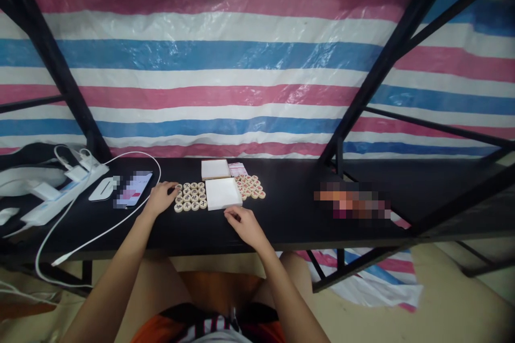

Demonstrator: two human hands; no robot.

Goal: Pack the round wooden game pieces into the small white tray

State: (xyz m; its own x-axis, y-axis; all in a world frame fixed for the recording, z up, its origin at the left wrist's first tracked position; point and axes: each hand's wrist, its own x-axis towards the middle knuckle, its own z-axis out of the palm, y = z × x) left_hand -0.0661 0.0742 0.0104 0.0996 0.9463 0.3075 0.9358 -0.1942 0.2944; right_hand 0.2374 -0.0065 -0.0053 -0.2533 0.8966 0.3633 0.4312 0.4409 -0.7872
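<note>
My left hand [161,198] rests on the black table [289,214], fingers curled, its fingertips touching the left edge of a block of round wooden pieces with dark marks [191,196]. My right hand [243,223] lies on the table just below a white square box [223,193], fingers bent, thumb and forefinger close together; whether it holds anything is unclear. A second white box [215,169] sits behind the first. To the right of the boxes lies another group of round pieces with red marks [251,186].
A phone [134,189], a white mouse-like object [101,189] and a white power strip [64,187] with cables lie at the left. A blurred object [352,201] rests at the right. Black frame bars cross in front of a striped tarpaulin.
</note>
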